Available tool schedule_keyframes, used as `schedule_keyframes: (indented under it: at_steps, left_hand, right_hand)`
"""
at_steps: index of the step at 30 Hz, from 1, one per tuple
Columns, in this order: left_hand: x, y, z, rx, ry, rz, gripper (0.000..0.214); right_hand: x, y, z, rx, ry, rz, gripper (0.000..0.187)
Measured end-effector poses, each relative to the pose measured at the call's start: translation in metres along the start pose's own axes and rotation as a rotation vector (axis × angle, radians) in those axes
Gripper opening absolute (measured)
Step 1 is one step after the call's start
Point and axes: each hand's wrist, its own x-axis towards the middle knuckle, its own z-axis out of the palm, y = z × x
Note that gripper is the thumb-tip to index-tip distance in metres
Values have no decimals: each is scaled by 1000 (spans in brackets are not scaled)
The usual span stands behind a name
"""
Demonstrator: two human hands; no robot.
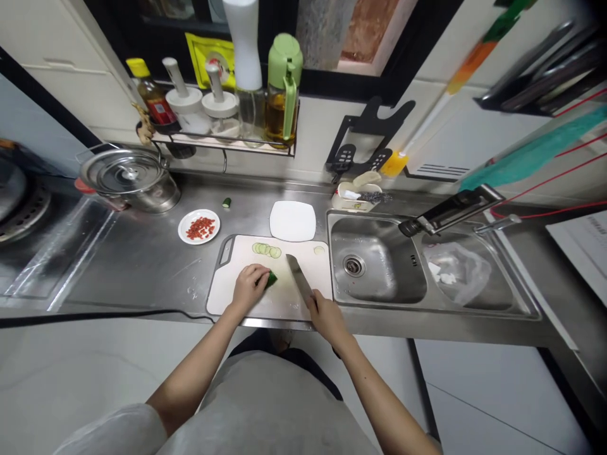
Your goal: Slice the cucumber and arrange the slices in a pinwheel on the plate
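On a white cutting board (pixel 246 297) my left hand (pixel 250 287) is closed around a short piece of green cucumber (pixel 271 279), whose end shows past my fingertips. My right hand (pixel 327 319) grips the handle of a kitchen knife (pixel 300 279). Its broad blade points away from me, to the right of the cucumber and apart from it. Several thin cucumber slices (pixel 266 250) lie overlapping near the board's far edge. One more slice (pixel 319 251) rests alone at the far right corner.
Beyond the board lie a white square plate (pixel 293 221), a cucumber end (pixel 226 203) and a round plate (pixel 183 235) of red bits. A lidded steel pot (pixel 154 191) stands back left. The sink (pixel 379 294) borders the board's right side. A condiment rack (pixel 227 144) hangs above.
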Motion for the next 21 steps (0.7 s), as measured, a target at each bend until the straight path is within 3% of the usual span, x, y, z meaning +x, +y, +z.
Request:
schedule_keyframes:
  at_steps: [3, 9, 21]
  left_hand:
    - [-7, -4, 3, 12, -1, 80, 22]
    - [-10, -11, 8, 38, 15, 87, 22]
    - [-11, -13, 9, 89, -6, 95, 23]
  right_hand:
    - [1, -17, -7, -79, -61, -26, 29]
    - [0, -40, -11, -176, -97, -84, 28]
    - [-5, -45, -14, -187, -154, -130, 31]
